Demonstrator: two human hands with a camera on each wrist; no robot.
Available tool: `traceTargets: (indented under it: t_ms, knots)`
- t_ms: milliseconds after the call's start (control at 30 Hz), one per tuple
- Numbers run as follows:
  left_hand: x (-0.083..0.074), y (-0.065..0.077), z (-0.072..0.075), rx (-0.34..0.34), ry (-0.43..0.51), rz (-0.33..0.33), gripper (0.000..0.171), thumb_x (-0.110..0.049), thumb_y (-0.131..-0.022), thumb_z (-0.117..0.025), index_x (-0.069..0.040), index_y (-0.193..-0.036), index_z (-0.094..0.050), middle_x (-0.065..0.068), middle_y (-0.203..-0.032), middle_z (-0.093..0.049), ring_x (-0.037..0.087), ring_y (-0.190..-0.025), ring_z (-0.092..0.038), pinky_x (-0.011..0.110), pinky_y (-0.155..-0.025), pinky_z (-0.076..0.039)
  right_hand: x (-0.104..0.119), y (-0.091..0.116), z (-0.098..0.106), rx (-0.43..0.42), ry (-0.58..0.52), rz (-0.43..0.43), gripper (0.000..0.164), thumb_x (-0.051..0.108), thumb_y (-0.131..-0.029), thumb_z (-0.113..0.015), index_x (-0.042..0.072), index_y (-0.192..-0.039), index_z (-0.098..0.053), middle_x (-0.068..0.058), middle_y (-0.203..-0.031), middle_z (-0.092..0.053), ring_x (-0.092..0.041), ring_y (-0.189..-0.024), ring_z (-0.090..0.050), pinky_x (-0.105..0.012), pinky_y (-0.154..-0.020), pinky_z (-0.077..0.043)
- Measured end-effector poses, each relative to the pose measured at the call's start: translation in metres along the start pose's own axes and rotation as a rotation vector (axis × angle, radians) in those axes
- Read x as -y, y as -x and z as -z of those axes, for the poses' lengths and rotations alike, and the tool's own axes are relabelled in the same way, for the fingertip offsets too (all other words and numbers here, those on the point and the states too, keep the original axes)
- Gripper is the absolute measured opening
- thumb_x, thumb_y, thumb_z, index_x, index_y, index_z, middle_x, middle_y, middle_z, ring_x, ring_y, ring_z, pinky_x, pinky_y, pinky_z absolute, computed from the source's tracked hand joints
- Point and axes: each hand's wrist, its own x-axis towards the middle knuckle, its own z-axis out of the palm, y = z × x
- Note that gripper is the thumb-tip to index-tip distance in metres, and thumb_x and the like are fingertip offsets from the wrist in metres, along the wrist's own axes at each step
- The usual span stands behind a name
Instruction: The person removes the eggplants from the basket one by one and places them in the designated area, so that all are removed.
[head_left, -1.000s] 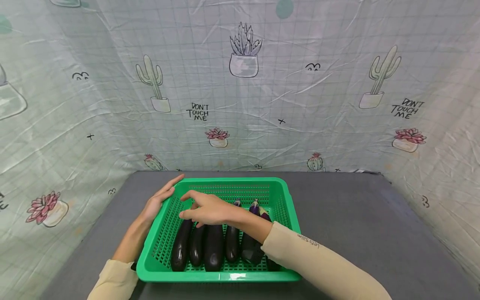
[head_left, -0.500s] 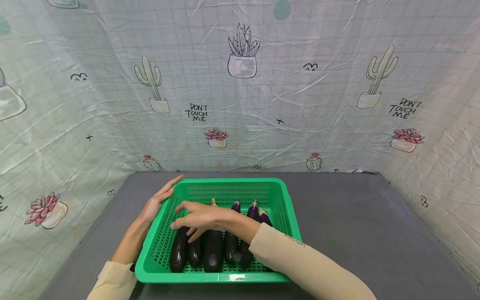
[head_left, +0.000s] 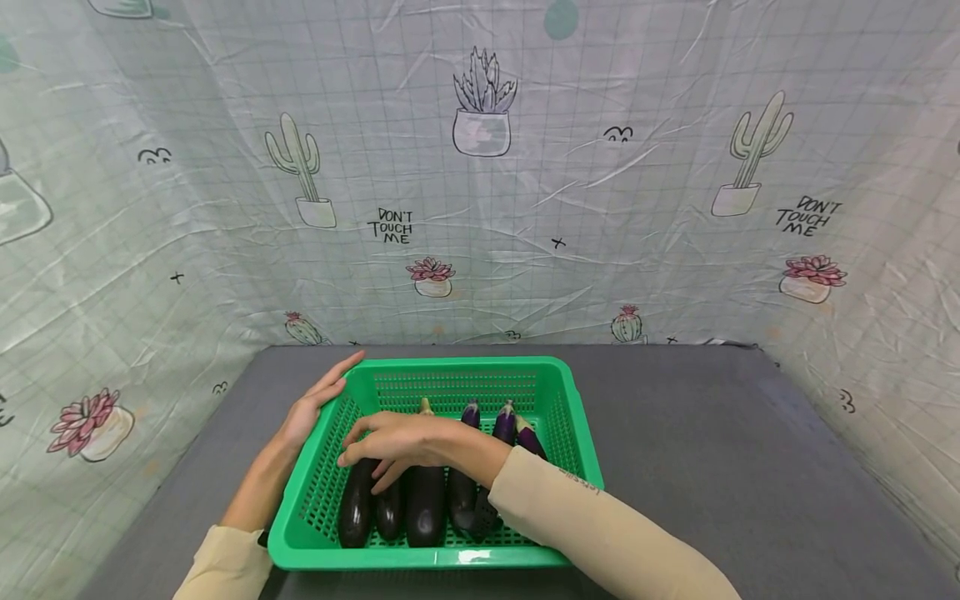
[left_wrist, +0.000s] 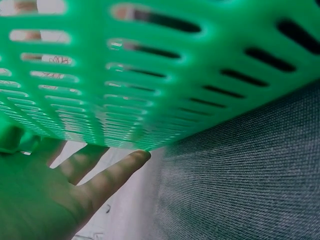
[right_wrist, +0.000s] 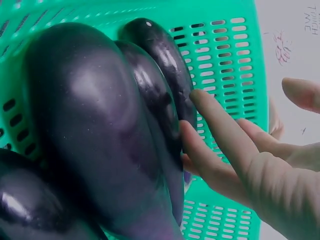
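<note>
A green plastic basket [head_left: 435, 559] holds several dark purple eggplants [head_left: 426, 508] lying side by side, stems to the back. My left hand [head_left: 306, 412] rests along the basket's left side. Its fingers [left_wrist: 120, 172] are extended against the outside of the slotted wall in the left wrist view. My right hand [head_left: 401, 437] is over the two leftmost eggplants, fingers spread and slightly bent. In the right wrist view two fingertips [right_wrist: 200, 97] meet or nearly meet the eggplants at the left wall; the thumb [right_wrist: 302, 95] stands apart. Sleeve and hand partly hide the eggplants on the right.
The basket stands on a grey tabletop [head_left: 690, 450], near its front edge. A pale curtain [head_left: 555, 192] printed with cactus drawings surrounds the table at the back and sides. A black device [head_left: 480, 518] sits under the right wrist.
My right hand has moved left and toward the front, lowering over the leftmost eggplants. More of the stems now show behind it. The left hand stays on the basket's side.
</note>
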Motion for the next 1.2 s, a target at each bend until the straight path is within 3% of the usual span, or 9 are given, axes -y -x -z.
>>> traceTargets:
  t_ms: [200, 500, 567, 667, 800, 967, 1033, 1133, 1200]
  knots:
    - [0.000, -0.001, 0.000, -0.006, -0.012, -0.003, 0.055, -0.025, -0.116, -0.020, -0.014, -0.168, -0.007, -0.012, -0.160, -0.028, 0.007, -0.133, -0.057, 0.026, -0.104, -0.053, 0.001, -0.001, 0.000, 0.040, -0.008, -0.010, 0.035, 0.023, -0.103, -0.064, 0.007, -0.134, -0.060, -0.010, -0.140, -0.057, -0.032, -0.131, -0.059, -0.042, -0.098, -0.058]
    - [-0.001, -0.002, 0.001, -0.020, -0.034, 0.006, 0.055, -0.025, -0.116, -0.020, -0.013, -0.168, -0.008, -0.009, -0.160, -0.028, 0.006, -0.131, -0.058, 0.025, -0.103, -0.053, 0.004, -0.003, 0.000, 0.022, -0.114, -0.039, 0.034, 0.024, -0.104, -0.062, 0.010, -0.136, -0.063, -0.010, -0.161, -0.042, -0.052, -0.151, -0.030, -0.059, -0.107, -0.050]
    - [-0.002, -0.003, 0.001, -0.024, -0.040, 0.013, 0.055, -0.025, -0.116, -0.020, -0.013, -0.168, -0.007, 0.002, -0.166, -0.023, 0.005, -0.131, -0.058, 0.024, -0.103, -0.052, 0.002, -0.005, 0.000, 0.022, -0.162, -0.028, 0.035, 0.023, -0.105, -0.061, 0.008, -0.136, -0.062, -0.011, -0.162, -0.040, -0.055, -0.153, -0.024, -0.063, -0.109, -0.047]
    - [-0.003, -0.004, 0.000, -0.038, -0.063, 0.028, 0.055, -0.026, -0.116, -0.021, -0.013, -0.168, -0.008, 0.017, -0.172, -0.005, 0.003, -0.129, -0.058, 0.024, -0.102, -0.052, -0.003, -0.009, -0.001, 0.017, -0.228, -0.027, 0.041, 0.021, -0.105, -0.061, 0.004, -0.142, -0.056, -0.014, -0.165, -0.034, -0.057, -0.153, -0.019, -0.065, -0.112, -0.043]
    - [-0.004, -0.005, -0.001, -0.069, -0.114, 0.048, 0.056, -0.027, -0.116, -0.022, -0.011, -0.168, -0.009, 0.024, -0.172, 0.007, 0.005, -0.133, -0.052, 0.021, -0.102, -0.050, -0.009, -0.014, 0.000, 0.016, -0.283, -0.045, 0.050, 0.019, -0.104, -0.062, 0.002, -0.149, -0.049, -0.019, -0.168, -0.025, -0.056, -0.154, -0.018, -0.065, -0.114, -0.041]
    - [-0.005, -0.006, -0.001, -0.093, -0.177, 0.054, 0.056, -0.028, -0.116, -0.023, -0.009, -0.167, -0.011, 0.019, -0.174, 0.005, 0.023, -0.148, -0.032, 0.015, -0.104, -0.043, -0.013, -0.017, 0.002, 0.003, -0.295, -0.057, 0.049, 0.019, -0.103, -0.062, 0.004, -0.149, -0.051, -0.025, -0.165, -0.028, -0.056, -0.151, -0.025, -0.063, -0.110, -0.046]
    - [-0.005, -0.007, -0.001, -0.091, -0.176, 0.052, 0.056, -0.027, -0.116, -0.023, -0.008, -0.167, -0.011, 0.020, -0.173, 0.006, 0.021, -0.148, -0.034, 0.015, -0.104, -0.044, -0.015, -0.017, 0.002, -0.007, -0.298, -0.058, 0.047, 0.019, -0.103, -0.062, 0.004, -0.147, -0.053, -0.026, -0.162, -0.032, -0.056, -0.148, -0.030, -0.061, -0.107, -0.049]
    - [-0.005, -0.006, 0.000, -0.085, -0.159, 0.049, 0.056, -0.027, -0.116, -0.023, -0.008, -0.167, -0.011, 0.021, -0.173, 0.006, 0.005, -0.139, -0.043, 0.016, -0.103, -0.045, -0.016, -0.019, 0.003, -0.015, -0.301, -0.057, 0.045, 0.018, -0.103, -0.063, 0.003, -0.144, -0.056, -0.030, -0.158, -0.034, -0.056, -0.144, -0.036, -0.060, -0.105, -0.051]
    - [-0.005, -0.006, 0.000, -0.085, -0.160, 0.050, 0.056, -0.027, -0.116, -0.023, -0.008, -0.167, -0.010, 0.021, -0.173, 0.006, 0.007, -0.141, -0.042, 0.015, -0.103, -0.045, -0.018, -0.020, 0.003, -0.006, -0.304, -0.058, 0.045, 0.017, -0.103, -0.063, 0.004, -0.145, -0.056, -0.031, -0.158, -0.032, -0.055, -0.144, -0.035, -0.059, -0.105, -0.052]
